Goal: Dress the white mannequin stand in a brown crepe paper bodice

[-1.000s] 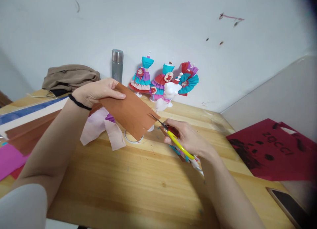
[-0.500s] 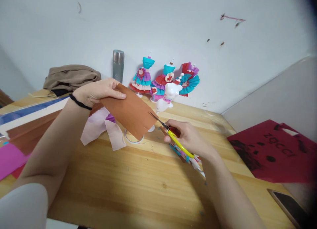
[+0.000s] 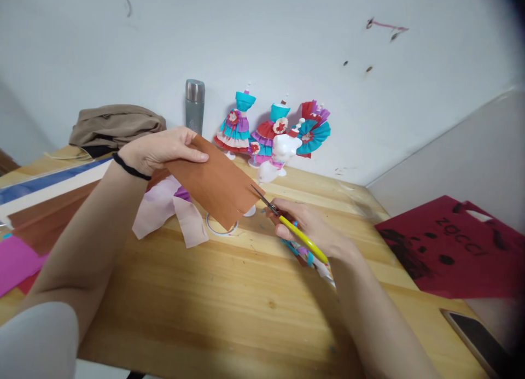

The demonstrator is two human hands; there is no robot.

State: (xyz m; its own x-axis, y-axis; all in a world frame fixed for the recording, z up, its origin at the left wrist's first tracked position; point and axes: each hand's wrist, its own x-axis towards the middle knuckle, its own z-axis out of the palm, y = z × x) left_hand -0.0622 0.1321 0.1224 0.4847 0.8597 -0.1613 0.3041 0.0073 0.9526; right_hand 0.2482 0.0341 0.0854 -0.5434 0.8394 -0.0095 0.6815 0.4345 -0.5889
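Note:
My left hand (image 3: 174, 149) pinches the upper left corner of a brown crepe paper sheet (image 3: 219, 185), holding it above the table. In my right hand (image 3: 303, 223) are yellow-handled scissors (image 3: 301, 238), their dark blades at the sheet's right edge. The blades look closed or nearly so. Beneath the sheet lie a roll of tape (image 3: 221, 226), partly covered, and pale pink paper pieces (image 3: 189, 220). Behind the scissors stands a small white mannequin (image 3: 286, 149). Under my right hand is a heap of coloured paper scraps (image 3: 307, 258).
Small mannequins in ruffled paper dresses (image 3: 233, 124) stand along the wall beside a grey flask (image 3: 194, 108). Brown cloth (image 3: 115, 124) lies at back left, above folded coloured papers (image 3: 24, 258). A red bag (image 3: 451, 253) and a phone (image 3: 476, 335) are on the right.
The scissors have shifted slightly right along the sheet's edge, and their blades have come closer together. My left hand keeps its hold on the paper.

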